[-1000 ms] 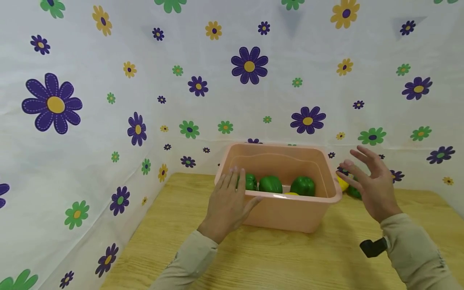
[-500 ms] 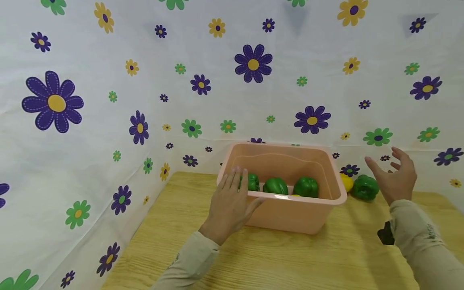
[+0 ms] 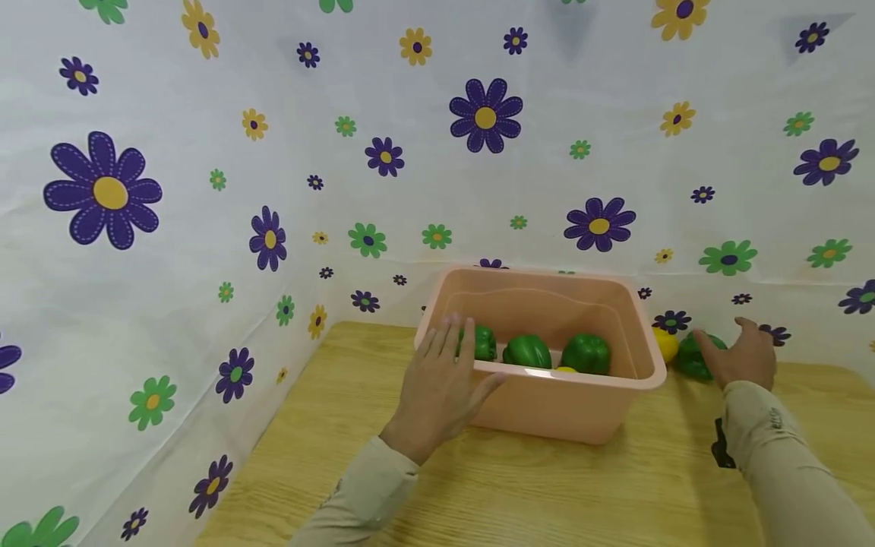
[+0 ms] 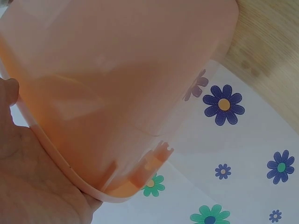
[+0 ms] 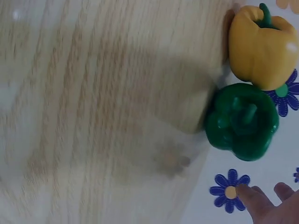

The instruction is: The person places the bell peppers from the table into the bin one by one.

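Note:
A pink plastic bin (image 3: pixel 547 406) holds green bell peppers (image 3: pixel 585 354) and a bit of yellow. My left hand (image 3: pixel 437 387) rests on its front left rim with straight fingers; the left wrist view shows that hand (image 4: pixel 39 172) against the bin's rim (image 4: pixel 60 163). Right of the bin, my right hand (image 3: pixel 745 361) is beside a green pepper (image 3: pixel 693 358), partly covering it. In the right wrist view a gap shows between the fingers of this hand (image 5: pixel 275 207) and the green pepper (image 5: pixel 242 122). A yellow pepper (image 5: pixel 262 49) touches the green one.
The wooden table (image 3: pixel 328 425) lies under the bin. A white sheet with printed flowers (image 3: pixel 383 83) stands behind the table and along its left side.
My right hand has moved right from beside the bin, then down close to the green pepper outside it. The left hand stays on the rim. The head view has shifted slightly.

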`<state>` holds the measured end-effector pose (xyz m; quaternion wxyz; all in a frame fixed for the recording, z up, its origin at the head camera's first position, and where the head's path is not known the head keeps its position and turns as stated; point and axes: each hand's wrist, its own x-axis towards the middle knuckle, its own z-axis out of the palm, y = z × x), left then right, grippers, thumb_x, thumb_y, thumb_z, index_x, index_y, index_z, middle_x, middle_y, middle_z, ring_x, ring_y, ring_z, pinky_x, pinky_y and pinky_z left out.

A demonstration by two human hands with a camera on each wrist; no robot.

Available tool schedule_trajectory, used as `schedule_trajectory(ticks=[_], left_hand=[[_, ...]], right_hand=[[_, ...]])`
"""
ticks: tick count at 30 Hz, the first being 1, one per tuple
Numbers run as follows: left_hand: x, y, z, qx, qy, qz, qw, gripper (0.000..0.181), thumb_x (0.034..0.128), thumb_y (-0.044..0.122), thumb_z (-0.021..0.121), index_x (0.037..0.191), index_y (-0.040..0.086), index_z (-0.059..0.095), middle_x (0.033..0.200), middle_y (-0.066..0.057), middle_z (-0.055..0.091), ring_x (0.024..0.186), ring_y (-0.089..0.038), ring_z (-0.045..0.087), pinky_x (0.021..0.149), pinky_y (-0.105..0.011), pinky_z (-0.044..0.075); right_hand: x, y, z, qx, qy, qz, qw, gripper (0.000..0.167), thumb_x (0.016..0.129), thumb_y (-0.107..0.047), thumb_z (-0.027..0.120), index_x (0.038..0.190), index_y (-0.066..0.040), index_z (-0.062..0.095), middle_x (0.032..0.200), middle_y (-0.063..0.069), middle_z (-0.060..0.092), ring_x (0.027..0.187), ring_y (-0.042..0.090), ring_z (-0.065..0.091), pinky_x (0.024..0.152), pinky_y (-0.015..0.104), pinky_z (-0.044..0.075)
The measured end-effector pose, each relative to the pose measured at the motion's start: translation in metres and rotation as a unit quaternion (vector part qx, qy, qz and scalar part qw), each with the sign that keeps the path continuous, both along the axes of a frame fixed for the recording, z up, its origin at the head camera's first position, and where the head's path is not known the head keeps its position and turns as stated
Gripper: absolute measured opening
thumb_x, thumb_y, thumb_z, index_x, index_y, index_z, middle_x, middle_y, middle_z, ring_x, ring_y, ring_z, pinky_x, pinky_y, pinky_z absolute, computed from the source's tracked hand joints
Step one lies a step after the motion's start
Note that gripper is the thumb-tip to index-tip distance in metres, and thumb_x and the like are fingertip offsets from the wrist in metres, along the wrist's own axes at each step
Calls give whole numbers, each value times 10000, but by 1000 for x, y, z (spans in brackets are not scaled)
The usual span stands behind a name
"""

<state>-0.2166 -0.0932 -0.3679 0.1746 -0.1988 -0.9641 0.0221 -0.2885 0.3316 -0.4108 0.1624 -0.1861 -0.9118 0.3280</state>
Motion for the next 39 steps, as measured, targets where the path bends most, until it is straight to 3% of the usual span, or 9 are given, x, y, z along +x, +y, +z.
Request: schedule_trajectory(ticks=[3,7,12,21,32,39], left_hand=[[2,0,-1,-21,1,-16,10000,885,1025,680,241,1567,-17,310,1617,-191,303,1506,-340,267,1235,-436,210],[2,0,1,40,-22,-56,10000,890,1025,683,231,1566,-19,312,1619,-197,295,1508,-343,265,1235,-440,212],[3,0,2,77,-56,-23,10000,896,1020,691,224,1572,-11,302,1626,-185,283,1518,-325,235,1238,-434,200],[3,-1,1,86,37,-32,10000,888,1022,682,262,1564,-19,316,1620,-187,296,1516,-322,239,1237,-438,199],[3,-1,0,87,85,-27,9999,897,1018,693,253,1562,-16,328,1616,-192,307,1505,-330,275,1235,-432,212],[3,-1,0,107,140,-30,9998,900,1014,698,263,1557,-15,341,1611,-194,317,1497,-335,295,1231,-433,224]], right_hand=[[-1,-3,-7,-376,-428,-200,9982,894,989,-505,522,1531,136,213,1512,436,251,1377,595,290,1132,666,289],[-6,-6,-11,-1029,-901,-537,9891,943,978,-539,512,1557,107,143,1553,403,208,1420,559,257,1163,638,263],[-12,-4,-14,-1447,-1225,-623,9799,987,967,-564,497,1562,102,76,1561,403,172,1420,567,230,1161,652,254],[-10,-7,-16,-1728,-1515,-734,9705,1049,955,-577,496,1540,142,5,1558,414,139,1435,548,234,1170,624,261],[-14,-7,-22,-1850,-1745,-816,9637,1025,955,-572,451,1507,192,48,1535,416,171,1416,527,262,1179,589,279],[-11,-7,-22,-2088,-1588,-865,9611,1034,952,-564,478,1521,175,31,1573,392,146,1444,514,242,1197,565,253]])
